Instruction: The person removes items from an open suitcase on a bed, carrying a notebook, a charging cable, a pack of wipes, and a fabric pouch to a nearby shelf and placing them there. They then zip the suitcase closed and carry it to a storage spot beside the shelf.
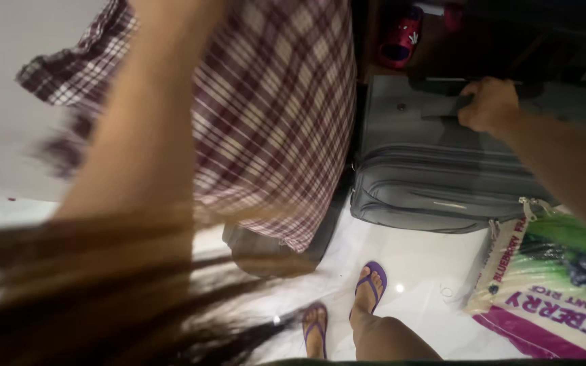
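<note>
Right hand (488, 104) grips the grey suitcase (435, 183) by its top handle; left hand is out of view — a white-and-purple sack (551, 298) leans beside the case.

Sack (551, 298) (white, green, magenta) lower right.

You have one view only, from the camera on your head, and it faces steeply down along your own body to the white floor (415, 271). Your feet in purple sandals (371, 285) sit at the bottom edge, so the lens looks almost straight down. Your hair (89, 291) hangs close before it and blurs the lower left. The grey suitcase (428, 183) lies near, ahead of you.
</note>
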